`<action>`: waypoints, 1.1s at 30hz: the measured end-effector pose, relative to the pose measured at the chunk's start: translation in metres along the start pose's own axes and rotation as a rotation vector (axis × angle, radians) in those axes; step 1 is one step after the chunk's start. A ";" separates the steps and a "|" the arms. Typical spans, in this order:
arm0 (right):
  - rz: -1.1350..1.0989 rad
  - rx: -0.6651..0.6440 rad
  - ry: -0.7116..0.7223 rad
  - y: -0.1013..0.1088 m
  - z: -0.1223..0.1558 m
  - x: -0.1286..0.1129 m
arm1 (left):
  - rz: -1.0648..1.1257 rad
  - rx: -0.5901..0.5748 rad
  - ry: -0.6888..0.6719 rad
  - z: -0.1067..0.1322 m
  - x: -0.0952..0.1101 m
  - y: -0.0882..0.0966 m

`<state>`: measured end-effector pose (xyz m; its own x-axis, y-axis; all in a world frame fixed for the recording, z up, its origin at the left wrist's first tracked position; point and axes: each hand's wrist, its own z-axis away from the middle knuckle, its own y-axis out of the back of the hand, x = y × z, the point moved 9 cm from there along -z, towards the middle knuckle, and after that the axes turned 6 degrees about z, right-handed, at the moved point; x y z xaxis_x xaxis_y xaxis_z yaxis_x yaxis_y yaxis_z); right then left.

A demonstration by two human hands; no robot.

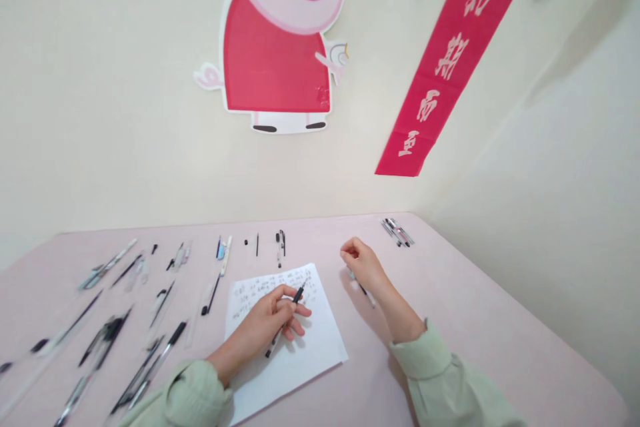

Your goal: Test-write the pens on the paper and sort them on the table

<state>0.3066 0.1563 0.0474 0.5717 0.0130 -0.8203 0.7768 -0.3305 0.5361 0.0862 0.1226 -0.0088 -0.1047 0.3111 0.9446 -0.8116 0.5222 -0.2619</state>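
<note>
My left hand (273, 320) is closed around a slim pen (299, 295) with a black grip. The pen's tip points up and away, and its dark rear end shows below my palm. Under this hand lies a white sheet of paper (315, 373) with several lines of handwriting on its upper part. My right hand (363, 263) is to the right of the sheet, thumb and fingertips pinched together. What they hold, if anything, is hidden. A thin pen or refill with a dark middle (365, 291) shows just below that hand, partly covered by it; I cannot tell whether they touch.
Disassembled pens, refills and caps (105, 340) are spread over the left of the pink table (450, 347). A few pen parts (280, 247) lie beyond the paper. Several pens (397, 231) are bunched at the back right. A wall with a pig cutout (277, 53) and red banner (450, 67) rises behind.
</note>
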 end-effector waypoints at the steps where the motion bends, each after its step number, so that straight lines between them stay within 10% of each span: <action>1: -0.197 -0.061 -0.025 -0.018 0.007 -0.007 | 0.002 -0.001 -0.002 0.000 0.000 0.000; 8: -0.846 -0.198 -0.331 -0.094 0.050 -0.006 | -0.020 -0.002 -0.005 0.000 -0.001 -0.001; 33: -0.676 -0.399 -0.246 -0.098 0.053 -0.010 | -0.055 -0.021 0.000 -0.001 -0.003 -0.001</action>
<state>0.2105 0.1387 -0.0077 -0.0914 -0.1333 -0.9868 0.9946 0.0359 -0.0970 0.0883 0.1220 -0.0118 -0.0601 0.2814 0.9577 -0.8036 0.5554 -0.2136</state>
